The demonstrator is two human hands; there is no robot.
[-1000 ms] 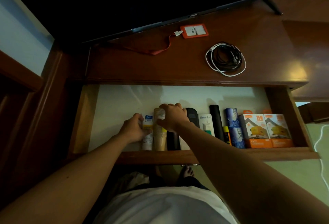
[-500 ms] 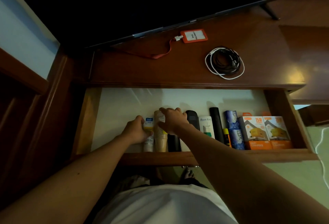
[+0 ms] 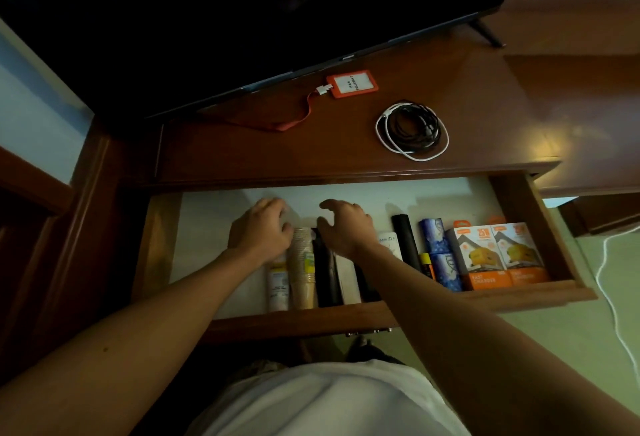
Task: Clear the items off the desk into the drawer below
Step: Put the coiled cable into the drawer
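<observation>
Head view: both the left hand (image 3: 259, 227) and right hand (image 3: 346, 227) hover open and empty in the drawer (image 3: 533, 214). Above the drawer, on the desk (image 3: 242, 155), lies the coiled cable bundle (image 3: 412, 130): probably light and floppy, best pinched across its loops.

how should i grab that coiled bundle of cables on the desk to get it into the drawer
Come from above and pinch across one side of the coiled cables, so the fingers close over both the black loops and the white outer strand together. It lies flat on the desk in a loose ring with an open centre, so lifting a single strand would likely uncoil it.
</observation>
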